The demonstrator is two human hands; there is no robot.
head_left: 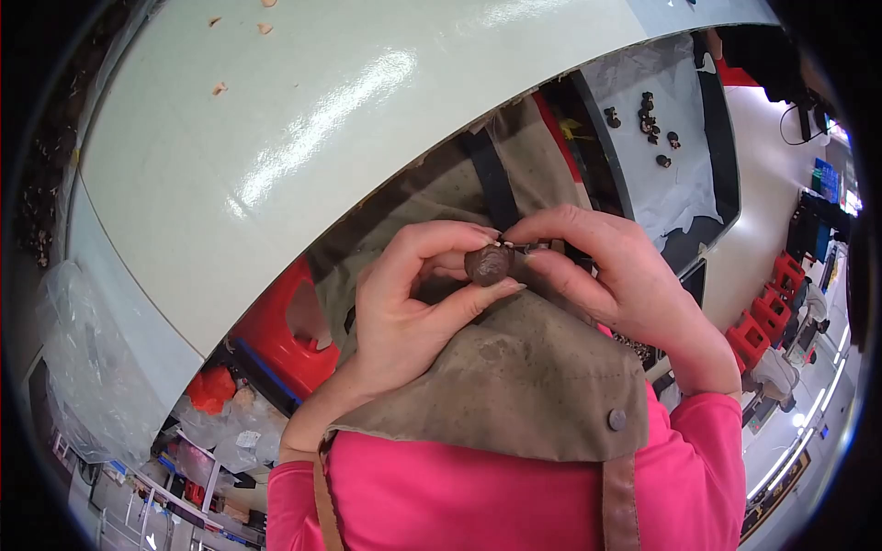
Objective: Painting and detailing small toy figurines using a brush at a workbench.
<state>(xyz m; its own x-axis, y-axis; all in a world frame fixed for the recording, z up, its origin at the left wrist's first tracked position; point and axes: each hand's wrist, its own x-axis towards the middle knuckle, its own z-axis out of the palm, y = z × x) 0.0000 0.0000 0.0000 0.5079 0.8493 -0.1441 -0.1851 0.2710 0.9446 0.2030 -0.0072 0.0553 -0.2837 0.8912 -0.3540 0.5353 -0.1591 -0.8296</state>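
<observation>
Between the thumb and fingers of my left hand [404, 298] is a small dark brown rounded piece [488, 266], with tiny pale bits along its upper edge. My right hand [620, 262] is closed in a pinch at that upper right edge; what lies between its fingertips is too small to make out. Both hands meet above the lap, over a brown-green apron [551, 376]. Off to the right, several small dark figures with pale parts [648, 118] lie on a white plastic sheet [680, 197] in a dark-rimmed tray.
A pale glossy tabletop [230, 119] curves across the upper left, with a few light brown chips [265, 28] on it. A red stool [287, 340] stands under its edge. Clear plastic bagging [96, 367] hangs at the left. More red stools [772, 312] stand far right.
</observation>
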